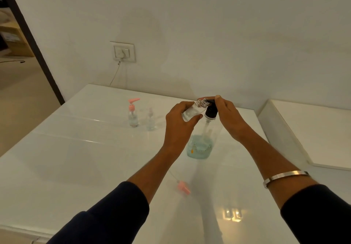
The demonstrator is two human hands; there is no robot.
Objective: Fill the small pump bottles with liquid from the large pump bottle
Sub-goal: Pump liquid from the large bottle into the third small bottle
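While an uncapped small bottle (191, 111) is gripped tilted in the left hand (180, 122), its mouth at the black pump (210, 108) pressed under the right hand (227, 117), large bottle (201, 144) just right, two more small bottles (133, 114) seen far left, one pink pump head (183, 186) laid near.

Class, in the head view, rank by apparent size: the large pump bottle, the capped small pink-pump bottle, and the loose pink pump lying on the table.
1. large pump bottle
2. capped small bottle
3. loose pink pump, though it lies nearer the camera, so its rank is unsure.

Large pump bottle (201, 143) mid-table (76, 158), two small bottles (133, 117) far left of it, loose pump top (183, 187) lying nearer, in front.
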